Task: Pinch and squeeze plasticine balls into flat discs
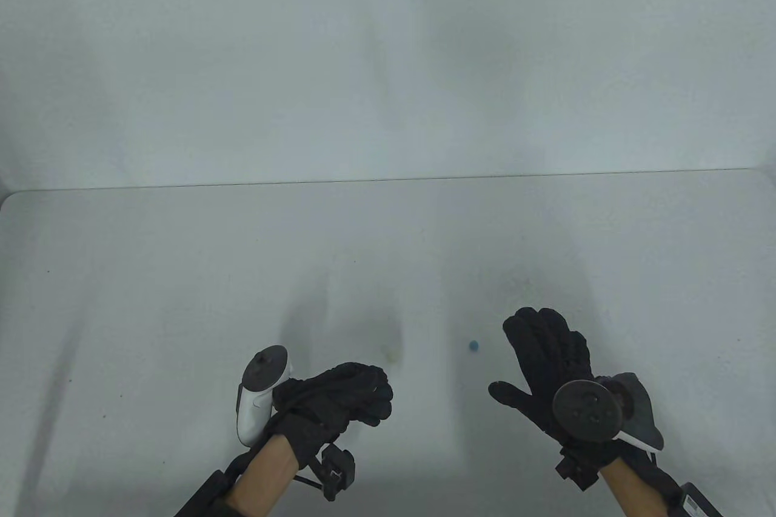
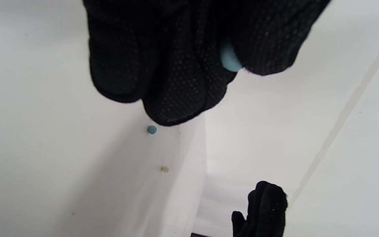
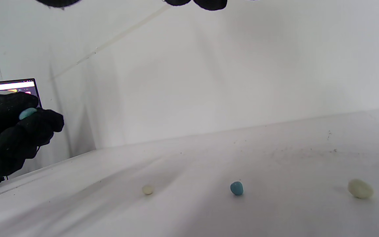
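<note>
Left hand (image 1: pixel 339 399) grip pinches a light-blue plasticine ball (image 2: pixel 229 59) above the near desk (image 1: pixel 182 274); right hand (image 1: pixel 548 359) flat, empty, nearer the blue ball (image 1: pixel 473 346) lying just to its left.

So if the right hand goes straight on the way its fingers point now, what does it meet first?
Probably nothing nearby: the right hand points up-table, slightly left; the small blue ball lies left of that line. Beyond is bare table, though depth is unclear.

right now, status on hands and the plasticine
Left hand pinches a light blue piece. Right hand open, empty. Blue ball on table, nothing blocking it.
</note>
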`<state>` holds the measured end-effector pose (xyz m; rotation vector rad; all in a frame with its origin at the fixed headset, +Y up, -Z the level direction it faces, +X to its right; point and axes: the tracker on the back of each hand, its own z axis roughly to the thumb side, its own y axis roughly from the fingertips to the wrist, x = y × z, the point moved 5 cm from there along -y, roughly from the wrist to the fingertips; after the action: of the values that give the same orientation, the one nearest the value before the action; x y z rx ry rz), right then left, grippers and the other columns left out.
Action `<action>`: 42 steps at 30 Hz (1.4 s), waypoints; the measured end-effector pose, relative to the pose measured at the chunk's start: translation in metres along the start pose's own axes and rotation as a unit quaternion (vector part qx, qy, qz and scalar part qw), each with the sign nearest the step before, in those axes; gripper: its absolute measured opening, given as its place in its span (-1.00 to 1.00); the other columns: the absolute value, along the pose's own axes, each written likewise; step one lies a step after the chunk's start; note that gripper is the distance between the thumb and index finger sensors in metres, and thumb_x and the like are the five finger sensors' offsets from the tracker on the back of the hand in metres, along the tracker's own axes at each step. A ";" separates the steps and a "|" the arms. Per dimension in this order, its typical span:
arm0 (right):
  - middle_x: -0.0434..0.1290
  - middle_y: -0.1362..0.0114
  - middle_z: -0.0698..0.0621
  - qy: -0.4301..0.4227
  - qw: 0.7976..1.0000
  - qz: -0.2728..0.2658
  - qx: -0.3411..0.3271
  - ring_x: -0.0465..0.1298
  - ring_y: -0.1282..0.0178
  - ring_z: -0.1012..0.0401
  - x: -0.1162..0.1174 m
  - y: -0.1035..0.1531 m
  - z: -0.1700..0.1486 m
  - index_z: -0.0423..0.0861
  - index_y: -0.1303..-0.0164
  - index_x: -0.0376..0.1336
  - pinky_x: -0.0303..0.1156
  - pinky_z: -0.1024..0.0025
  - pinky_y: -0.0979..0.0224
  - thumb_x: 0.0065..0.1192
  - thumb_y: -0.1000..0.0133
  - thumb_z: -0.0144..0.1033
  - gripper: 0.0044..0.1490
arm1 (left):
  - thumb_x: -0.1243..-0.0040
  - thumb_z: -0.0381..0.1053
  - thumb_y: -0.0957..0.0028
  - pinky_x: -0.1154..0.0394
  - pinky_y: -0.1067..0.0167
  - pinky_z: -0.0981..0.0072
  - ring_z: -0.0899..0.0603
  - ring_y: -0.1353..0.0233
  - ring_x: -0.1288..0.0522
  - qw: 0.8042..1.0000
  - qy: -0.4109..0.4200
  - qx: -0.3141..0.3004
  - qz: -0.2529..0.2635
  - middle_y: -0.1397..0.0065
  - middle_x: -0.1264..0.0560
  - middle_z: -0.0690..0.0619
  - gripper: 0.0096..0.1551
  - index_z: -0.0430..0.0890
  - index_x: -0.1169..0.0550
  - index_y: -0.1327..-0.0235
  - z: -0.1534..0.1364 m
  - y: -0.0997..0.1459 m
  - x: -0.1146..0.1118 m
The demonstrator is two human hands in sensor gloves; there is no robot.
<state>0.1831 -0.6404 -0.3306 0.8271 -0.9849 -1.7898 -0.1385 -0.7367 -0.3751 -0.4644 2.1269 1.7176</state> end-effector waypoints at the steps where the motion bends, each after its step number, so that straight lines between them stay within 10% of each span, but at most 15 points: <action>1: -0.10 -0.83 -0.23 -0.001 1.000 0.002 0.000 -0.06 -0.75 -0.34 0.000 0.000 0.000 -0.14 -0.76 -0.17 0.01 -0.52 -0.52 -0.21 -0.19 0.42 0.13 | -0.27 0.02 -0.05 -0.69 -0.14 0.19 -0.04 -0.05 -0.77 1.000 -0.005 -0.001 0.004 -0.14 -0.67 -0.05 -0.55 -0.12 -0.59 -0.16 0.000 0.000 0.000; 19: -0.09 -0.82 -0.23 -0.003 1.000 0.006 0.005 -0.06 -0.75 -0.33 0.002 -0.001 -0.001 -0.15 -0.76 -0.16 0.01 -0.52 -0.52 -0.22 -0.19 0.40 0.12 | 0.10 0.10 -0.25 -0.43 -0.32 -0.10 -0.26 -0.29 -0.50 0.996 0.084 0.019 0.008 -0.41 -0.35 -0.28 -0.21 -0.38 -0.20 -0.56 -0.011 0.000 0.007; 35: -0.09 -0.82 -0.23 -0.006 1.000 0.007 0.004 -0.06 -0.75 -0.33 0.002 -0.002 0.000 -0.15 -0.76 -0.16 0.01 -0.51 -0.52 -0.20 -0.20 0.40 0.12 | -0.33 0.09 0.01 -0.80 0.11 0.31 0.08 0.23 -0.83 0.998 0.001 -0.001 0.058 0.10 -0.75 0.01 -0.59 -0.11 -0.67 0.03 0.005 0.004 0.014; 40: -0.09 -0.82 -0.23 -0.007 1.000 0.004 0.004 -0.06 -0.75 -0.33 0.002 -0.001 0.000 -0.15 -0.76 -0.16 0.01 -0.51 -0.52 -0.21 -0.20 0.40 0.12 | -0.12 0.10 -0.15 -0.61 -0.18 0.09 -0.10 -0.08 -0.69 0.997 0.063 0.028 0.044 -0.21 -0.57 -0.12 -0.46 -0.20 -0.48 -0.25 -0.009 0.004 0.013; 42: -0.09 -0.82 -0.23 -0.007 1.000 0.005 0.005 -0.06 -0.75 -0.33 0.002 -0.001 0.000 -0.15 -0.76 -0.16 0.01 -0.51 -0.52 -0.21 -0.20 0.40 0.11 | 0.04 0.31 -0.14 -0.52 -0.26 0.00 -0.21 -0.22 -0.61 0.996 0.082 0.019 0.020 -0.36 -0.46 -0.26 -0.13 -0.32 -0.35 -0.44 -0.011 0.005 0.010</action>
<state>0.1820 -0.6419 -0.3322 0.8150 -1.0051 -1.7850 -0.1504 -0.7470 -0.3739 -0.5742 2.2925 1.7100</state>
